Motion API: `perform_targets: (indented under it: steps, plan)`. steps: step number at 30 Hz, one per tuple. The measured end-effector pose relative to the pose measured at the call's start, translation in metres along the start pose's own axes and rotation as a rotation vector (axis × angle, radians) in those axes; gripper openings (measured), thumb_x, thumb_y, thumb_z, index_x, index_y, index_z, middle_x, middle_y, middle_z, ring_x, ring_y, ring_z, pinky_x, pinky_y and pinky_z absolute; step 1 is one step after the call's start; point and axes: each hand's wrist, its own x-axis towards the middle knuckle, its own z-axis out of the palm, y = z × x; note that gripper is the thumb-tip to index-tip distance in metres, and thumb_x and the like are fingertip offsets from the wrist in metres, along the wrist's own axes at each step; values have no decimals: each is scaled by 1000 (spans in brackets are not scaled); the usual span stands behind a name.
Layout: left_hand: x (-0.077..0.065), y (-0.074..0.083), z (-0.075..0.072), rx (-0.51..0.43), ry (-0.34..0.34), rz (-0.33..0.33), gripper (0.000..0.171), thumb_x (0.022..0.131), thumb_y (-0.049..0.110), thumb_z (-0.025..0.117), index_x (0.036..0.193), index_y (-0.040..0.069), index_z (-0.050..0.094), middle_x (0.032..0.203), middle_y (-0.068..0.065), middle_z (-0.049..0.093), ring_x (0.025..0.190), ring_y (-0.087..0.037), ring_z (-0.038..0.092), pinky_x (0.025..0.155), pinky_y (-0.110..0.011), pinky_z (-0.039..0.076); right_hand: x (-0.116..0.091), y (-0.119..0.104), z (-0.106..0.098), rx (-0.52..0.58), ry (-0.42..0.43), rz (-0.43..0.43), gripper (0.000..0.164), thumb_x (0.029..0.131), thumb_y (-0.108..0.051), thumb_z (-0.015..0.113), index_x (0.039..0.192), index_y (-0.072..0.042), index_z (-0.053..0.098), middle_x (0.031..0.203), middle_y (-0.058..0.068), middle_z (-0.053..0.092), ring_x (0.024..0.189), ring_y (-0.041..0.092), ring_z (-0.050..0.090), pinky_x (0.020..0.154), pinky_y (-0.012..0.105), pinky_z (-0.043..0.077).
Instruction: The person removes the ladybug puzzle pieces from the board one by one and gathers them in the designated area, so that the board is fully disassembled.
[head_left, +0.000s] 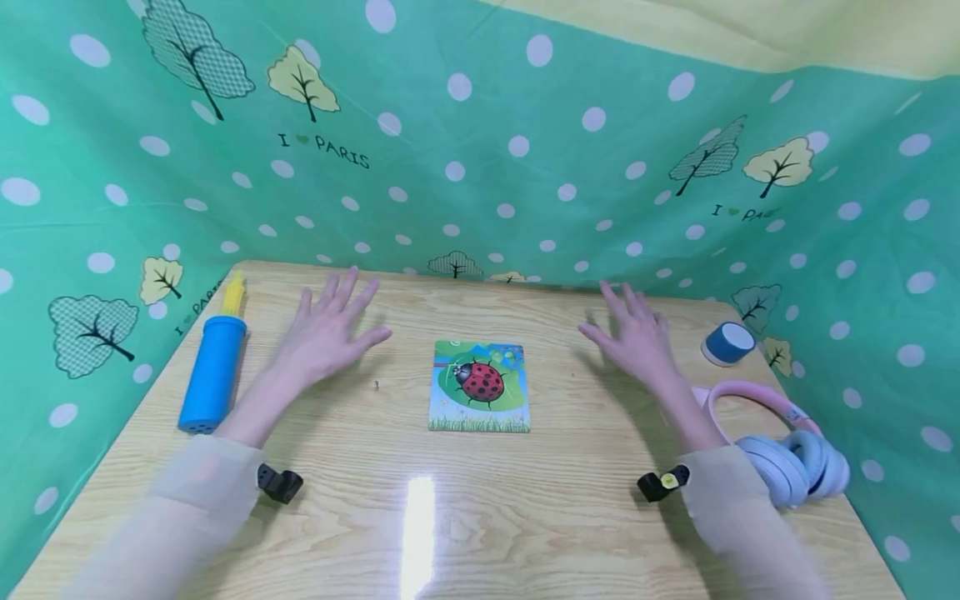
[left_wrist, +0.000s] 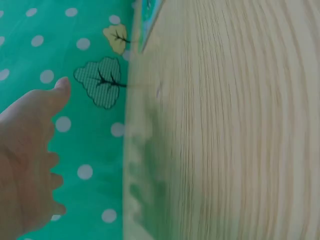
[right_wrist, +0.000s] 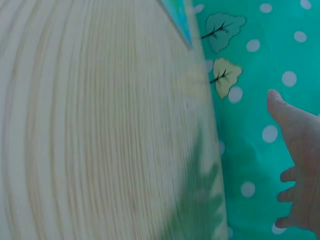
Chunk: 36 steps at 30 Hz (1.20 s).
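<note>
A square ladybug picture board [head_left: 480, 387] lies flat on the wooden table, midway between the two hands. To its left, my left hand [head_left: 322, 337] hovers over the table with fingers spread and the palm side down. My right hand [head_left: 633, 337] mirrors it on the other side, fingers also spread and holding nothing. In the left wrist view the left hand [left_wrist: 30, 160] shows its thumb apart from the fingers, and a corner of the board [left_wrist: 149, 20] peeks in at the top. The right wrist view has the right hand [right_wrist: 300, 160] at the right edge.
At the left lies a blue hand pump [head_left: 213, 371] with a yellow nozzle. On the right, a dark blue round container [head_left: 727, 343] with a white top stands beyond pink and blue headphones [head_left: 780, 462]. A green dotted cloth [head_left: 480, 150] hangs behind the table [head_left: 495, 517].
</note>
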Motion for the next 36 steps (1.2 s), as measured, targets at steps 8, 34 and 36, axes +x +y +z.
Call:
perform_targets:
  steps: [8,34,36]
  plan:
    - [2,26,13,-81,-7,12,84,102,71,35,167,26,5,173,-9,-10,161,-43,-4,126,-69,-7,4,-28,14,192,49,8,89,96,-68,56,166,-30,17,169,23,24,153,54,27,115,81,22]
    - [3,108,49,-216,-69,158,81,100,62,53,166,28,19,175,-8,3,163,-36,5,129,-65,11,-7,-89,55,573,-102,-37,57,94,-27,76,147,-19,56,141,14,64,123,35,66,105,51,55]
    - [1,112,52,-212,-90,177,80,100,59,56,165,28,21,175,-8,4,162,-37,6,129,-65,11,-9,-92,57,599,-113,-54,55,94,-22,76,146,-17,57,140,14,65,122,34,66,105,49,56]
